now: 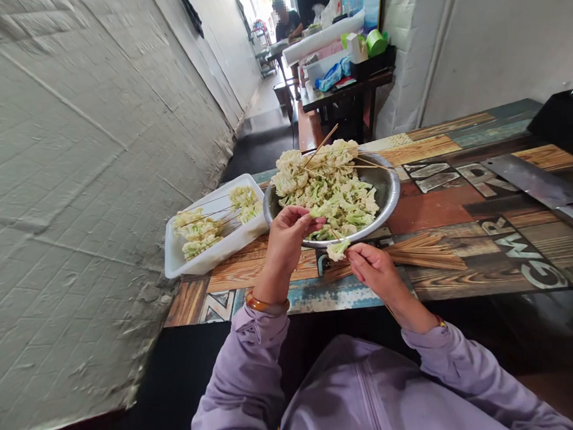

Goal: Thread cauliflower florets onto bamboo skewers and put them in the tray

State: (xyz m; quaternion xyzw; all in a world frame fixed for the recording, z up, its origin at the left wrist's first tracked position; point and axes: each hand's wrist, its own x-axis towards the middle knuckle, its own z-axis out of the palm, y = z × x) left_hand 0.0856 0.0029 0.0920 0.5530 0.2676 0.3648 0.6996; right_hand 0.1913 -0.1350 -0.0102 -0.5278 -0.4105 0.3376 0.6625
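Observation:
My left hand [292, 233] pinches a small cauliflower floret [320, 211] over the near left rim of a metal bowl [391, 196]. Lower and to the right, my right hand [376, 271] is closed on a thin skewer, mostly hidden by the fingers; another floret [338, 250] sits at its upper end. Cut cauliflower [338, 197] fills much of the bowl, and several loaded skewers [322, 158] lie across the top. Beside my right hand, a bundle of bare wooden skewers [427, 253] rests on the table.
Left of the bowl, a white tray [178, 264] holds cauliflower skewers [198, 233]. A cleaver [539, 179] lies on the patterned table [446, 207] at right, near a black object [564, 125]. A wall [64, 194] runs along the left. Farther back, a person [287, 24] sits beyond a cluttered table [346, 89].

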